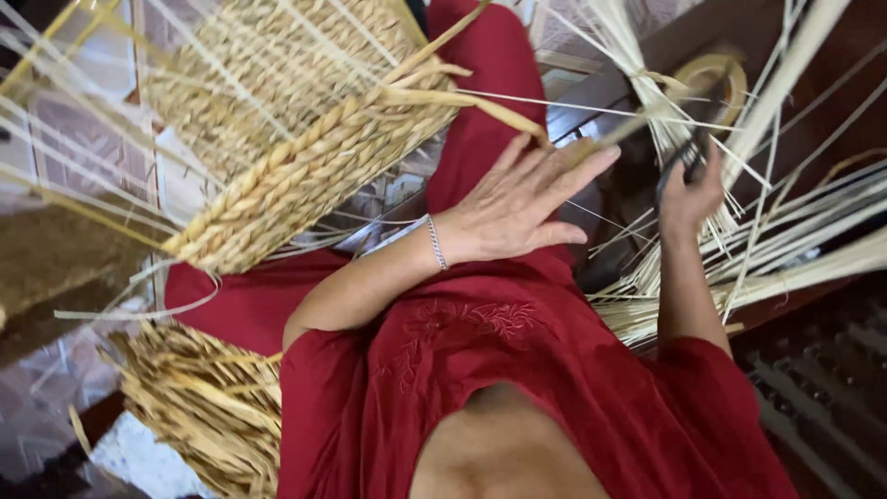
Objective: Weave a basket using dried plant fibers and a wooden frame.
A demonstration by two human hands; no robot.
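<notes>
Basket [296, 157] is up and to the side of the left hand's fingers, tipped over so we see its wall and its thick braided edge. The wall is woven tight and the braid runs all along the edge, so that part looks done. Lots of thin loose ends stick out of it in all directions, so it does not look finished. One flat yellow strand [462, 97] comes out of the braid and runs to just above the left hand [517, 203]. That hand has a silver bracelet [435, 242]. Its fingers [577, 171] are spread out and loose, not closed on anything; the tips are right by the end of the strand, but I cannot tell if they touch it. The right hand [688, 194] is past the left fingertips, well away from the basket. Its fingers are curled tight around a dark thing [679, 159] that may be scissors; it is too blurry to be sure. All around those fingers is a big bunch of pale straw [785, 249] that is not woven yet. More dry straw lies in a heap [203, 397] far below the left hand, near the elbow. The person wears a red dress [517, 370].
</notes>
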